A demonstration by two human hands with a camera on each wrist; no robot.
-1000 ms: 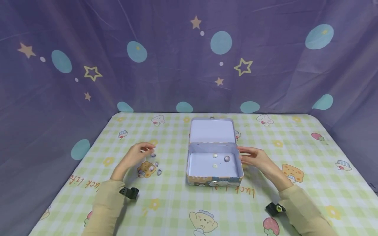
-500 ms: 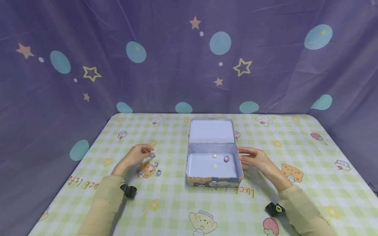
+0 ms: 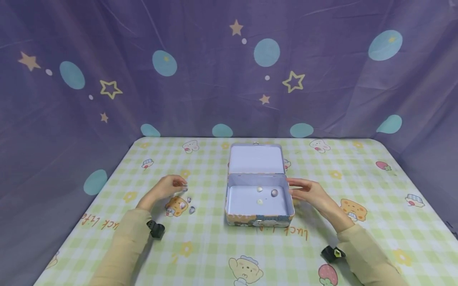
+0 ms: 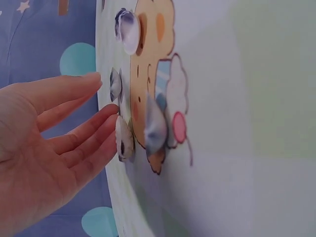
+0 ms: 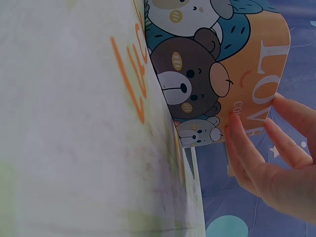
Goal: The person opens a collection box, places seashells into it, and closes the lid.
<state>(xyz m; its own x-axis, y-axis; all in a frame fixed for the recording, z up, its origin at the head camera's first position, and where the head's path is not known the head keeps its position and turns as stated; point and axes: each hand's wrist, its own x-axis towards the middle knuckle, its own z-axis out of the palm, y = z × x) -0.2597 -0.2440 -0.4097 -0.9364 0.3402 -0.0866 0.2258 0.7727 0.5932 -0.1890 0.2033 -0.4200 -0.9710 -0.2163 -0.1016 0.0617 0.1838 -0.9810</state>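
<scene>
My left hand reaches down to a small group of seashells on the tablecloth at the left. In the left wrist view its thumb and fingers are spread on either side of a purple-white shell, fingertips right at it. A ridged pale shell lies beside the lower fingers; another shell sits further off. An open tin box stands in the middle, its lid tipped back. Against the tin's right wall my right hand rests its extended fingertips.
Inside the tin lie a purple shell, a pale shell and a small yellowish shell. The checked tablecloth covers the table, and a purple curtain hangs behind it.
The left thumb and fingers have come slightly closer round the farthest shell, now partly covering it in the head view. The right hand and the tin stay put.
</scene>
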